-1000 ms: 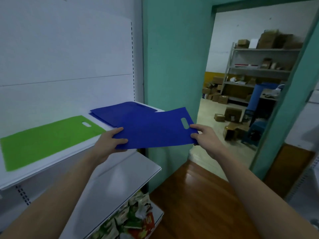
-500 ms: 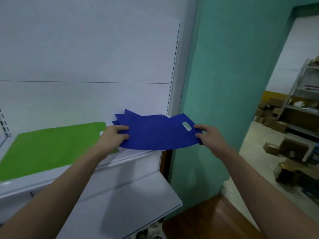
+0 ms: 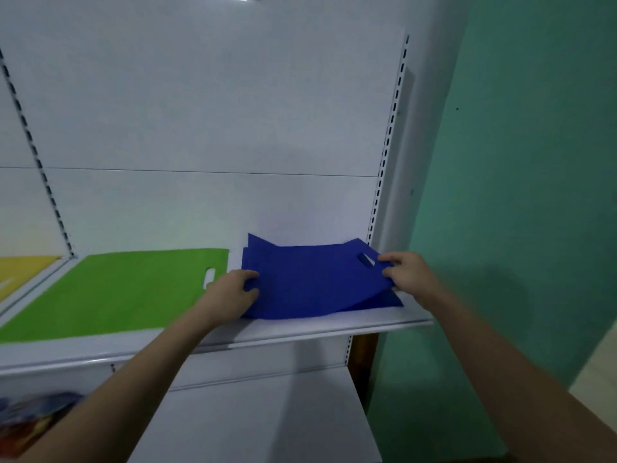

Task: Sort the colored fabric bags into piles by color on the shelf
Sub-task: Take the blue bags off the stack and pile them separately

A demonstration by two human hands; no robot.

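Blue bag (image 3: 310, 282) is held at both ends over the right part of the white shelf (image 3: 334, 324), sagging in the middle onto the blue pile (image 3: 384, 300) beneath it. Its handle slot is at the right end. The left hand (image 3: 233, 292) pinches the bag's left edge, thumb on top and fingers curled under. The right hand (image 3: 407, 274) pinches the right edge just beside the slot, fingers curled round the fabric. More blue corners stick out at the far left of the pile. Just left of the pile, apart from it, a green bag (image 3: 117, 292) lies flat on the same shelf. At the far left, on the next shelf bay, lies a yellow bag (image 3: 20, 269). A teal wall (image 3: 534, 195) stands to the right.
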